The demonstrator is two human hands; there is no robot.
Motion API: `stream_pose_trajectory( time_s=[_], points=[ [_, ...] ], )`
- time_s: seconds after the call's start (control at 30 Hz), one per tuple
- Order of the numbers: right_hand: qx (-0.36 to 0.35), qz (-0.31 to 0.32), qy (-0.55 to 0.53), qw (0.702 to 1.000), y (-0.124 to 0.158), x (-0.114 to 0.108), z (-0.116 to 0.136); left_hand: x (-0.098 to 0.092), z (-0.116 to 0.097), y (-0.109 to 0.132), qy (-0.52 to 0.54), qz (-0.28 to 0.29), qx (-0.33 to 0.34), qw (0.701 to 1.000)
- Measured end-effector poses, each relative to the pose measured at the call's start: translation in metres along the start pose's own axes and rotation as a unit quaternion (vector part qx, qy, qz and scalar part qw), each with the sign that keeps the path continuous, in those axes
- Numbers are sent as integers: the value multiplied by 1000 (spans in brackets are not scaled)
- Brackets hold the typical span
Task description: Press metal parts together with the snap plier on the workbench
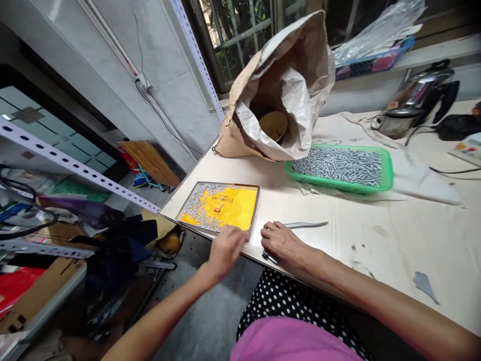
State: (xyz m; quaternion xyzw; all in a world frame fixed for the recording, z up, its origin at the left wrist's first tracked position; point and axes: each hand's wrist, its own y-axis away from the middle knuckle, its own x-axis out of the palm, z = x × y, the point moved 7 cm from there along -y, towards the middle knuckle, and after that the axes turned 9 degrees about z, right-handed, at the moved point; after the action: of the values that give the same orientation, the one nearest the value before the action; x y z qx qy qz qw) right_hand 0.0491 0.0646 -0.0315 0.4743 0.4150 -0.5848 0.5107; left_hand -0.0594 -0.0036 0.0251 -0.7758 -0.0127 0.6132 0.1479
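A shallow yellow tray [229, 205] with several small silver metal parts spread over it lies at the table's near left corner. My left hand [224, 249] rests at the tray's near edge, fingers curled and touching its rim. My right hand [282, 241] lies palm down on the table just right of the tray, fingers bent, over a thin grey metal tool [306, 225] whose far end sticks out to the right and whose near end shows below the hand.
A green basket [389, 173] full of silver metal parts sits mid-table on white sheet. Behind it an open brown paper sack [296, 65] leans by the window. A kettle [413, 100] stands far right. Perforated metal shelving [75, 168] and clutter fill the left.
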Motion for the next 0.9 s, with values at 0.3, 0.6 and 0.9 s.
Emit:
stream_pose_trajectory(
  time_s=[0.3,0.6,0.9],
  points=[
    [154,-283,14,946,40,-82,-47,13,153,-52,-144,160,-243,946],
    [363,-267,69,890,108,-129,-143,25,166,-66,-170,188,-210,944],
    [233,-13,-93,968,103,-16,-18,33,29,-54,279,233,-259,895]
  ],
)
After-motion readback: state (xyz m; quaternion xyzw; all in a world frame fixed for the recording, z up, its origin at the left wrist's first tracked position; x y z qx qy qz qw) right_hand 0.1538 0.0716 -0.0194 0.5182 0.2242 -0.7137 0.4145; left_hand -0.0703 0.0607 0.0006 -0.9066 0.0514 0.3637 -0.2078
